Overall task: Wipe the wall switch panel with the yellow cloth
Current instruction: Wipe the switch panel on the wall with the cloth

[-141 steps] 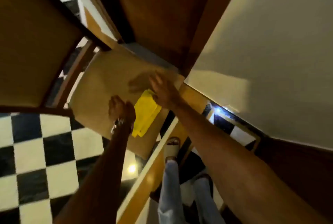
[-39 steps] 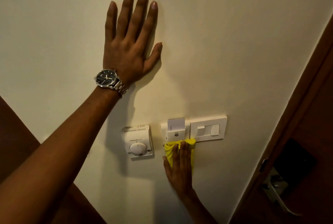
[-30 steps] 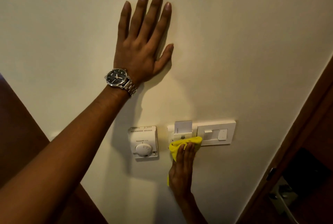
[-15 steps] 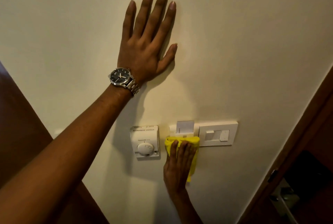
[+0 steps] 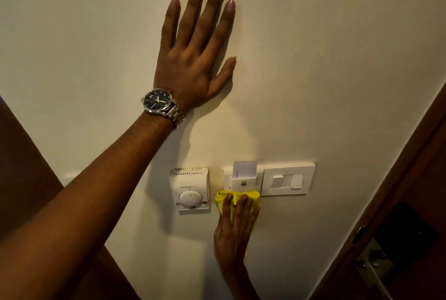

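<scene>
The white wall switch panel (image 5: 287, 180) is mounted low on the cream wall, with a key-card slot holding a white card (image 5: 244, 170) at its left end. My right hand (image 5: 233, 229) presses the yellow cloth (image 5: 220, 199) flat against the wall at the panel's lower left edge, just under the card slot. The fingers cover most of the cloth. My left hand (image 5: 193, 58), with a steel watch on the wrist, lies flat on the wall high above the panel, fingers spread, holding nothing.
A white thermostat with a round dial (image 5: 190, 189) sits just left of the cloth. A dark wooden door frame (image 5: 398, 179) runs along the right, with a metal door handle (image 5: 371, 266) at the lower right. Dark wood (image 5: 21, 167) borders the left.
Since 4.7 s ago the cloth has gone from a chair seat to the wall. In the last second my right hand has rubbed it slightly left and right under the card slot. Left hand unmoved.
</scene>
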A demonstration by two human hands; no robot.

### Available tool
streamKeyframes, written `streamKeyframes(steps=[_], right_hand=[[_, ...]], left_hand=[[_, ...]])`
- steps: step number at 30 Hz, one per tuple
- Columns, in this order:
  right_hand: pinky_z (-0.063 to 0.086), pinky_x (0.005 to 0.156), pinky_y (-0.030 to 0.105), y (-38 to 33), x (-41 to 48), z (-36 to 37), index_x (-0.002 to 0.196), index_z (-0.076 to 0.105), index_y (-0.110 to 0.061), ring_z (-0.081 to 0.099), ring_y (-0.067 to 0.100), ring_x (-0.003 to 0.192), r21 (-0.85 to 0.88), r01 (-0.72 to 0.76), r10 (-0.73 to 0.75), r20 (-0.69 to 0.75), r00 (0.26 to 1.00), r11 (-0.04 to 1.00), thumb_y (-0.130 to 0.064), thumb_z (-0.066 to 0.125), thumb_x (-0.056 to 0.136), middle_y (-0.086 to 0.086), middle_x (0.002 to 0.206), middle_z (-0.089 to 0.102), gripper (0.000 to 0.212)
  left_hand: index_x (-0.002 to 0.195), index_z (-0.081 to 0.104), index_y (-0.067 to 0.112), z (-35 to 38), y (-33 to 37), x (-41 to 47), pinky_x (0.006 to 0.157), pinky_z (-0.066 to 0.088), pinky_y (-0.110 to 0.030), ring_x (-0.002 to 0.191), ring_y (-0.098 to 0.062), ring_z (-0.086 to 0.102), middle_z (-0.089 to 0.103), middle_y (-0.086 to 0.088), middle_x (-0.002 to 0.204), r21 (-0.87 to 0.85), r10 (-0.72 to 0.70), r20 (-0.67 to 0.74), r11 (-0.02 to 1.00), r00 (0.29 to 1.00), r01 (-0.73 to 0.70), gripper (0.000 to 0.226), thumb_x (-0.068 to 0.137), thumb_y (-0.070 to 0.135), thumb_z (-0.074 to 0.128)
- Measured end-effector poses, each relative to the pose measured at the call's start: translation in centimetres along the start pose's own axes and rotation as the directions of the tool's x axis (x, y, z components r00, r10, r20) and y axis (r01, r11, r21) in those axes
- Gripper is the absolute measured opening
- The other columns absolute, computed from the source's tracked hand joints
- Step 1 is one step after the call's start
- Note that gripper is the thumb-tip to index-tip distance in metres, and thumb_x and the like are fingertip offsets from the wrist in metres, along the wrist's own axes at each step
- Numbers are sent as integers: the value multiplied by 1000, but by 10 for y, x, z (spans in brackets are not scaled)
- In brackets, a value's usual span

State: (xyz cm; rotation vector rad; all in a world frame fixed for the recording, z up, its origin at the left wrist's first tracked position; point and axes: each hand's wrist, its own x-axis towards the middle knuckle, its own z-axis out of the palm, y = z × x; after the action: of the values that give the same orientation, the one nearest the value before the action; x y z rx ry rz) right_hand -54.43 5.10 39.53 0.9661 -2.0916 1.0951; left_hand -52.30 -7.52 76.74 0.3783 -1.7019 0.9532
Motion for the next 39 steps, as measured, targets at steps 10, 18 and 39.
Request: streamKeyframes(steps=[10, 18, 39], right_hand=[[27, 110, 70, -9, 5, -3, 161, 9, -18, 2, 38, 156, -12, -22, 22, 3, 1000, 1000, -18, 41, 99, 15, 169, -4, 70], [25, 110, 75, -16, 0, -6, 156, 24, -16, 18, 46, 150, 49, -109, 105, 81, 991, 993, -27, 17, 109, 15, 169, 0, 49], [25, 114, 72, -23, 30, -6, 157, 25, -17, 16, 47, 151, 126, -102, 105, -16, 994, 987, -12, 35, 103, 16, 169, -2, 55]], left_hand=[[162, 37, 11, -2, 0, 1, 127, 30, -61, 154, -43, 38, 40, -20, 166, 4, -6, 8, 1000, 1000, 6, 70, 108, 55, 35], [163, 36, 11, -1, -1, 1, 127, 29, -61, 154, -43, 37, 39, -20, 166, -11, -1, 9, 1000, 1000, 1, 71, 108, 56, 35], [162, 37, 13, 8, -2, 1, 127, 28, -60, 153, -42, 38, 41, -19, 165, -19, -4, -40, 1000, 999, 3, 71, 107, 57, 37]])
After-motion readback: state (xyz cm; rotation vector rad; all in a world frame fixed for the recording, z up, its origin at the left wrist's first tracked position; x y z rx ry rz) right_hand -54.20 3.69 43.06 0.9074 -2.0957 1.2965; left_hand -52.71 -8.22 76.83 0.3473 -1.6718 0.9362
